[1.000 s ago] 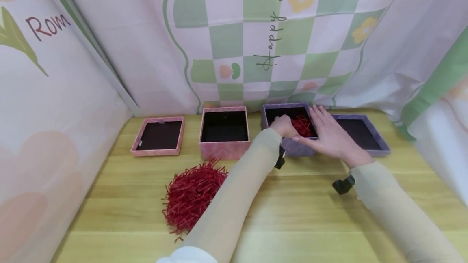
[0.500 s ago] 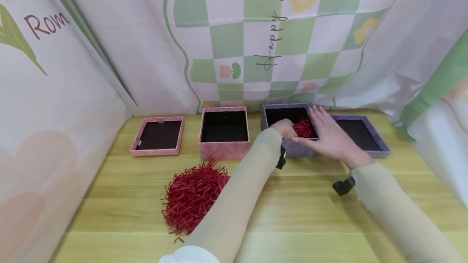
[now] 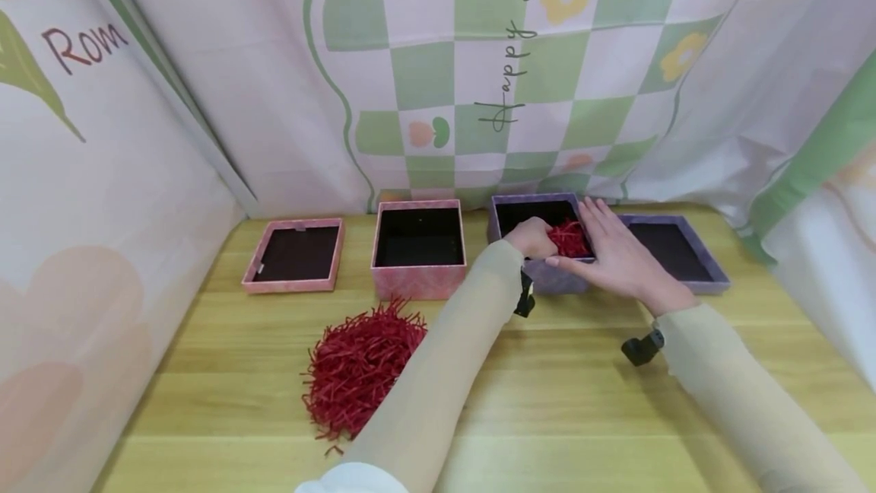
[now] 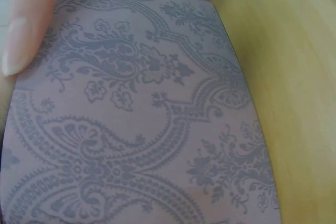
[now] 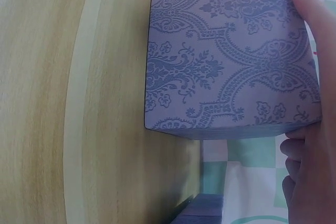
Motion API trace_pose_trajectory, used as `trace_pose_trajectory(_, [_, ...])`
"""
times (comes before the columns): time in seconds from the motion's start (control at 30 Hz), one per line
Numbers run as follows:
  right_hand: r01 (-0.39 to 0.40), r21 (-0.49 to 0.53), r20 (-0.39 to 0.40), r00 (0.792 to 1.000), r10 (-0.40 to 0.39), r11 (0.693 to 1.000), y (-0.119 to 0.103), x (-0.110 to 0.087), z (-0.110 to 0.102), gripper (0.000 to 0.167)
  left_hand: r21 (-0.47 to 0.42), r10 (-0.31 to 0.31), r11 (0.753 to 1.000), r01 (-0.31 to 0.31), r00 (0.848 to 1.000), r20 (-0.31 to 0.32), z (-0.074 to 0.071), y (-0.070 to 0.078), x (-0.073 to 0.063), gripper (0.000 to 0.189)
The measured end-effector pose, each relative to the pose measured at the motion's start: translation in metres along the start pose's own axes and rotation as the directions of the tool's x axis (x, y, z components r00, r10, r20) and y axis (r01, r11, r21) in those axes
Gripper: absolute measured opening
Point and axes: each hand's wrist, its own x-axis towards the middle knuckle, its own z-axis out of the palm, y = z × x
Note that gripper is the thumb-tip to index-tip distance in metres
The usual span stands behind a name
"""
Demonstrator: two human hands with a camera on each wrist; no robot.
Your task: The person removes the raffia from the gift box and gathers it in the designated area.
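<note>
My left hand (image 3: 532, 238) reaches over the front rim into a purple patterned box (image 3: 557, 278), beside red shredded paper (image 3: 567, 238) in its right part. Its fingers are hidden inside, so whether they grip any paper does not show. The right hand (image 3: 619, 253) rests along the box's right edge with fingers extended, its thumb spread across the front rim. From the right wrist, the thumb (image 5: 310, 3) touches the box (image 5: 231, 56) at the rim, with other fingers along its side. The left wrist view shows mostly the box front (image 4: 121, 108) and a thumb (image 4: 26, 30).
A loose pile of red shredded paper (image 3: 363, 367) lies on the wooden table (image 3: 226, 402), partly behind the left sleeve. A pink box (image 3: 419, 280) stands left of the purple one. A pink lid (image 3: 296, 253) and a purple lid (image 3: 674, 251) flank the boxes, before a curtain (image 3: 424, 74).
The left hand has shifted only slightly inside the purple box, and a bit more of the red paper beside it is visible. The right hand and the boxes have stayed put.
</note>
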Motion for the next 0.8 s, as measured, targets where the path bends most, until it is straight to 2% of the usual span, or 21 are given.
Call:
trace_pose_trajectory(0.3, [-0.025, 0.022, -0.006, 1.0, 0.025, 0.999, 0.0, -0.0003, 0.0007, 0.114, -0.074, 0.014, 0.997, -0.02, 0.997, -0.071, 0.0009, -0.0016, 0.0027, 0.015])
trace_pose_trajectory(0.57, [-0.047, 0.053, 0.0, 0.999, 0.047, 0.997, -0.0008, -0.0002, 0.001, 0.116, -0.207, 0.024, 0.977, -0.06, 0.985, -0.171, 0.0023, -0.0045, 0.0042, 0.015])
trace_pose_trajectory(0.8, [-0.054, 0.068, 0.002, 0.999, 0.054, 0.996, -0.0015, 0.0001, 0.0011, 0.116, -0.226, 0.01, 0.972, -0.061, 0.976, -0.219, 0.0029, -0.0061, 0.0065, 0.014])
